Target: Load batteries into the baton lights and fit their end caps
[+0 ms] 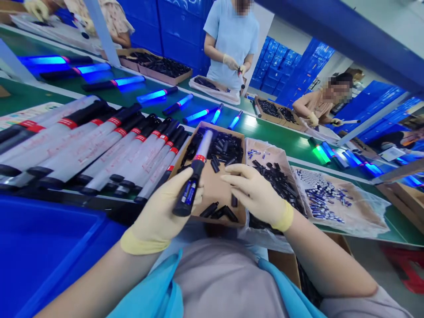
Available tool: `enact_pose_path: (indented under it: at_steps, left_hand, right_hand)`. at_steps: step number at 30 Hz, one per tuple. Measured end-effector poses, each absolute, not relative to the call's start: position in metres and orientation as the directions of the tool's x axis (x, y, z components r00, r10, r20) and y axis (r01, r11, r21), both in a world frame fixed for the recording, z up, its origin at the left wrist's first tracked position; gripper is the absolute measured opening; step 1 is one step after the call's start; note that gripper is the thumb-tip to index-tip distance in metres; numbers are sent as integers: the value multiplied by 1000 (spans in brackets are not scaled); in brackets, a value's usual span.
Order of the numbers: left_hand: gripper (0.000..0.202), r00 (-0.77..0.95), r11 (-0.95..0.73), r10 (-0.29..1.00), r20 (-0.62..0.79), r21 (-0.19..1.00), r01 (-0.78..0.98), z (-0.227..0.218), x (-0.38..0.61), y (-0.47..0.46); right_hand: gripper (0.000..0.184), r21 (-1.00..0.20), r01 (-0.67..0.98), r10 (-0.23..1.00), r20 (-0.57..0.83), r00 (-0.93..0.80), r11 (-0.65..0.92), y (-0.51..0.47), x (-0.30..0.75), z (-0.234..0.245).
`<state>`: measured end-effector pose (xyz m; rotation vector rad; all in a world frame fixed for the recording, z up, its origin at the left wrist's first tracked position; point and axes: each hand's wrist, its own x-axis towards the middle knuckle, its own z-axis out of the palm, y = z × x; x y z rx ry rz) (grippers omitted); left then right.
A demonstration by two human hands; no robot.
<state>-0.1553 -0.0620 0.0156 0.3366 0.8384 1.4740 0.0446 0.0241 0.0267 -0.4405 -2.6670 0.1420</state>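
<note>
My left hand (162, 212), in a pale glove, is closed round the black handle of a light stick (198, 165) with a white tube and a red band; batteries show in the open handle. My right hand (256, 194), also gloved, hovers with fingers spread over a cardboard box (212, 185) of small black caps (225, 150). I see nothing held in it. A few loose caps (220, 211) lie near the box's front edge.
A row of unlit sticks (99, 145) lies to the left over a blue bin (43, 247). Lit blue sticks (198, 115) ride a green conveyor (274, 137). Boxes of black parts (281, 181) and batteries (324, 194) sit right. Other people work across the belt.
</note>
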Motion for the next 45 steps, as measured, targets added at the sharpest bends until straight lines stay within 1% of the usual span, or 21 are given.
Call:
enact_pose_path:
  at_steps: [1, 2, 4, 5, 7, 10, 14, 15, 16, 18, 19, 20, 22, 24, 25, 26, 30, 34, 38, 43, 45]
  left_hand:
    - [13, -136, 101, 947, -291, 670, -735, 16, -161, -60]
    - [14, -156, 89, 942, -298, 668, -738, 16, -165, -59]
    - [15, -183, 77, 932, -311, 667, -741, 16, -170, -59]
    - [15, -188, 77, 931, -314, 669, -739, 15, -171, -60]
    - [15, -188, 79, 933, -308, 683, -727, 12, -171, -62]
    - [17, -194, 89, 931, -310, 707, -702, 4, -170, -65]
    - [18, -156, 143, 925, -347, 697, -703, 2, -164, -66]
    - [18, -129, 154, 933, -337, 695, -703, 3, -160, -66]
    - [19, -98, 160, 944, -316, 696, -700, 4, -156, -66]
    - [28, -35, 167, 964, -265, 698, -697, 5, -148, -65]
    - [31, -15, 170, 969, -248, 705, -689, 4, -143, -64]
    - [32, -7, 169, 973, -230, 733, -658, 2, -140, -64]
    - [31, -29, 114, 989, -148, 862, -494, -6, -134, -61]
    - [33, -12, -44, 999, 43, 980, -195, -16, -131, -59]
    - [36, 22, -133, 991, 134, 989, -63, -21, -131, -58]
    - [38, 62, -201, 978, 199, 979, 28, -26, -130, -58]
    - [53, 126, -344, 938, 323, 915, 212, -35, -132, -57]
    - [67, 178, -469, 880, 440, 750, 466, -39, -137, -57]
    - [67, 164, -466, 882, 442, 763, 449, -36, -134, -58]
    - [60, 114, -391, 919, 378, 830, 399, -21, -124, -59]
    - [59, 106, -386, 921, 374, 850, 358, -19, -122, -59]
  right_hand:
    - [29, -181, 330, 371, 282, -885, 926, 31, 41, 19]
    - [25, -181, 357, 382, 125, -916, 916, 37, 36, 11]
    - [18, -174, 357, 329, -172, -929, 918, 45, 21, -6]
    - [16, -174, 358, 308, -259, -915, 917, 47, 13, -12]
    - [17, -182, 378, 311, -311, -898, 908, 51, -3, -21]
    - [18, -210, 432, 372, -271, -888, 877, 60, -13, -22]
    - [15, -286, 513, 488, -159, -858, 809, 70, 5, -1]
    - [15, -361, 518, 516, -111, -850, 775, 68, 13, 7]
    - [15, -478, 502, 548, -49, -835, 721, 64, 22, 15]
    - [15, -730, 381, 613, 67, -787, 568, 51, 35, 31]
    - [14, -810, 300, 630, 107, -769, 504, 44, 39, 38]
    - [13, -846, 238, 627, 138, -767, 477, 36, 41, 43]
    - [12, -820, 197, 570, 180, -801, 537, 25, 41, 48]
    - [15, -771, 173, 500, 208, -841, 613, 20, 39, 47]
    - [16, -757, 159, 475, 218, -853, 634, 20, 38, 45]
    - [18, -750, 147, 457, 225, -861, 645, 21, 38, 42]
    - [20, -739, 128, 423, 226, -878, 662, 26, 42, 38]
    - [19, -739, 117, 417, 234, -878, 663, 27, 46, 38]
    - [18, -742, 91, 453, 303, -839, 664, 25, 47, 36]
    - [19, -735, 119, 429, 249, -868, 667, 26, 55, 37]
    - [20, -718, 123, 427, 258, -867, 685, 24, 56, 36]
